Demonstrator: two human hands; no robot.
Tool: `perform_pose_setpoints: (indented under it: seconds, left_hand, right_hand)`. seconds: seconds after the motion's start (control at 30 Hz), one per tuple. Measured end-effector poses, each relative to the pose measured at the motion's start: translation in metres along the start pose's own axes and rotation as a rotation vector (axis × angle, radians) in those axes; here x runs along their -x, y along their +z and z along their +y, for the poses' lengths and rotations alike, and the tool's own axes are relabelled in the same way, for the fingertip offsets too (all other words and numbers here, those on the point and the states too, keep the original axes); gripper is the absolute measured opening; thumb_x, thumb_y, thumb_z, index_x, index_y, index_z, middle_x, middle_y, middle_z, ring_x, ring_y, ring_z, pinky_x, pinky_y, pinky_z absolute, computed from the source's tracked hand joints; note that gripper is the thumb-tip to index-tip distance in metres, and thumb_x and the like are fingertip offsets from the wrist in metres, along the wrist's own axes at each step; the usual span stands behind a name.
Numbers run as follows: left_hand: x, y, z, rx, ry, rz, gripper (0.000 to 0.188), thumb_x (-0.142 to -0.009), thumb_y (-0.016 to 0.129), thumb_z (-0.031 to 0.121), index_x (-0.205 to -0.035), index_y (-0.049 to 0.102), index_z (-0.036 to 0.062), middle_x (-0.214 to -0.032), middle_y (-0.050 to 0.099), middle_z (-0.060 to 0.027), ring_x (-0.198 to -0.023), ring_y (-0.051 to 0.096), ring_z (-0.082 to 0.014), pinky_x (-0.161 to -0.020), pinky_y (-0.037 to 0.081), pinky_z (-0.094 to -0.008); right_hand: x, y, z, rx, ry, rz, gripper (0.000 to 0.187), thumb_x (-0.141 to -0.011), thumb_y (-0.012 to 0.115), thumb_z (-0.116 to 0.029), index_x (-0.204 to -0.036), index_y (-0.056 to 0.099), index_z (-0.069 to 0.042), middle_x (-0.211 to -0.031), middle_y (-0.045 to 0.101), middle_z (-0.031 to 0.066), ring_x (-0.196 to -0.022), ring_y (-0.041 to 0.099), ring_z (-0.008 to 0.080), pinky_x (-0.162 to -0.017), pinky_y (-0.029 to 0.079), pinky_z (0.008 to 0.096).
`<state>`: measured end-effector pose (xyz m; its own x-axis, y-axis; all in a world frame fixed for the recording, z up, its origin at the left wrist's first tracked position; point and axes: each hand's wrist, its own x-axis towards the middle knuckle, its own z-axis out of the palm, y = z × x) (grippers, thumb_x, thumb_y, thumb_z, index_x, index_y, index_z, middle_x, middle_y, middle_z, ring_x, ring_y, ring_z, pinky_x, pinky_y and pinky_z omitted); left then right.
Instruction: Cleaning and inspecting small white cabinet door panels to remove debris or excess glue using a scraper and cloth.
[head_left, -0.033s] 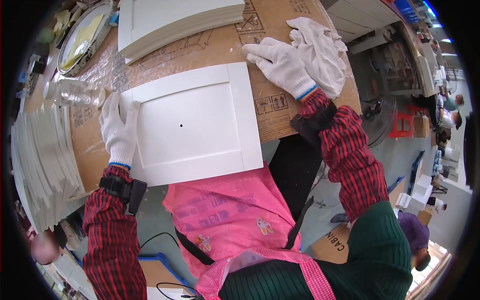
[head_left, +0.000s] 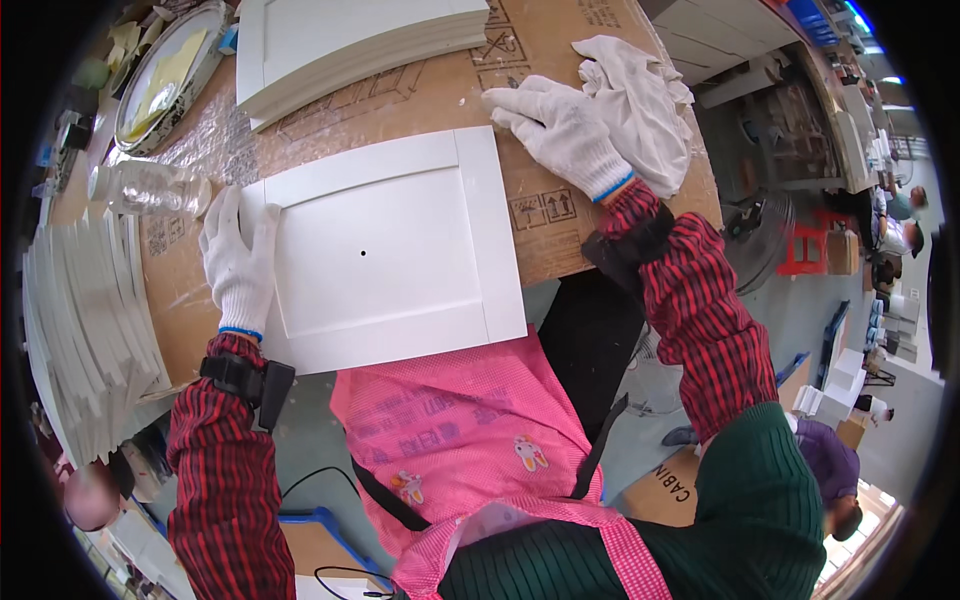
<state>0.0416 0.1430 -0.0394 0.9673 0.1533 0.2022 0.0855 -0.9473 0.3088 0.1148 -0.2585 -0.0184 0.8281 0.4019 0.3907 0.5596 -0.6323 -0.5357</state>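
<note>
A white framed cabinet door panel (head_left: 390,255) with a small dark dot near its middle lies in front of me, its near edge against my pink apron. My left hand (head_left: 238,255), in a white knitted glove, rests at the panel's left edge. Its thumb lies over the frame, and its fingers stretch out flat beside it. Off the panel's far right corner, my right hand (head_left: 565,132), also gloved, lies on the cardboard with fingers extended, holding nothing visible. Its back is beside a crumpled white cloth (head_left: 645,120). The undersides of both hands are hidden.
Cardboard (head_left: 400,108) covers the table. A stack of white panels (head_left: 375,50) stands at the far side, and many thin white panels (head_left: 90,320) stand at the left. Near them are a clear plastic bottle (head_left: 150,187) and a round tray (head_left: 127,125). A fan (head_left: 760,235) stands right of the table.
</note>
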Motion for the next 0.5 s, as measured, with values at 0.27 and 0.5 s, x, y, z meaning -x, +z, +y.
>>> perform_pose_setpoints:
  seconds: [0.27,0.5]
  left_hand:
    - [0.003,0.003,-0.004,0.015,0.017,0.026,0.065,-0.097,0.066,0.044,-0.144,0.054,0.0007,-0.150,0.051,-0.0180,-0.137,0.045,-0.0383,-0.118,0.035,-0.0456]
    - [0.002,0.002,-0.004,-0.003,0.021,0.028,0.065,-0.096,0.066,0.043,-0.144,0.054,0.0013,-0.150,0.051,-0.0180,-0.137,0.046,-0.0379,-0.117,0.035,-0.0457]
  right_hand:
    - [0.006,0.008,-0.016,0.187,-0.127,-0.079,0.033,-0.088,0.072,-0.013,-0.121,0.074,-0.018,-0.094,0.065,0.0042,-0.087,0.068,0.0251,-0.072,0.055,0.0353]
    - [0.008,0.002,-0.019,0.252,-0.142,-0.203,0.037,-0.088,0.069,-0.017,-0.125,0.071,-0.020,-0.095,0.066,0.0028,-0.086,0.068,0.0257,-0.070,0.057,0.0381]
